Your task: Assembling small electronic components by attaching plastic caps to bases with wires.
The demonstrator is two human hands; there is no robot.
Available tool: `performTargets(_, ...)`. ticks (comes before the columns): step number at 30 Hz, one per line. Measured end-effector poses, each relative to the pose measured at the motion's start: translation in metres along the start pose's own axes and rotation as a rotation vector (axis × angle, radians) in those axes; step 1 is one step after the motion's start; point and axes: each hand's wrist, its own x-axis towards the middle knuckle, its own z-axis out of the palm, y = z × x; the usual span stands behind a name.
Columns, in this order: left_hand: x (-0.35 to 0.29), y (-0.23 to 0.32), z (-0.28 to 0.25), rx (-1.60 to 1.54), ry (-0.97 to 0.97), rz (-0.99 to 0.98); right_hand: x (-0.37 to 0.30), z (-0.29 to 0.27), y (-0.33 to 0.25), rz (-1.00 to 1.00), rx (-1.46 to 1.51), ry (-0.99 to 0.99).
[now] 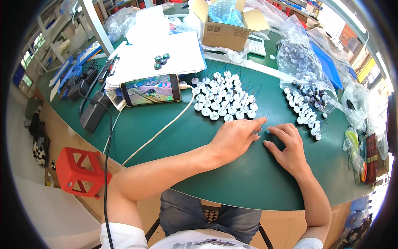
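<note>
Over the green table my left hand [232, 139] is closed in a pinch, with thin dark wires [258, 132] showing at its fingertips. Any part those wires belong to is hidden by the fingers. Just right of it, my right hand [289, 149] has thumb and forefinger apart, and nothing shows between them. Beyond my left hand stands a cluster of small round parts [224, 96] with white tops, dark sides and thin wires. A second group of the same parts [306, 114] lies beyond my right hand, partly at the mouth of a clear plastic bag [300, 58].
A phone [151, 90] leans left of the cluster, its white cable [159, 139] crossing the table [232, 178]. Several dark round pieces [161, 61] lie on white sheets. A cardboard box [226, 36] stands at the back. At left are a black power adapter [95, 112] and red stool [78, 172].
</note>
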Motion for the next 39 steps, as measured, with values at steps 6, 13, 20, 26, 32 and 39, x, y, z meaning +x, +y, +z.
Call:
performTargets(6,0.000,-0.001,0.000,-0.043,0.004,-0.023,-0.001,-0.001,0.001,0.007,0.014,0.004)
performTargets(13,-0.002,-0.005,0.007,0.007,0.035,0.065,-0.002,-0.003,0.001,-0.002,0.007,0.008)
performTargets(20,0.000,-0.005,0.007,0.127,0.151,0.165,0.000,-0.005,-0.002,0.001,0.044,-0.014)
performTargets(26,0.002,0.017,0.003,0.158,0.359,0.611,0.000,-0.009,0.003,-0.026,-0.034,0.048)
performTargets(32,-0.012,0.007,0.016,0.147,-0.322,0.503,0.005,-0.024,0.003,-0.003,-0.326,0.234)
performTargets(39,-0.011,-0.001,0.018,0.291,-0.248,0.318,0.005,-0.054,0.008,0.304,-0.482,0.228)
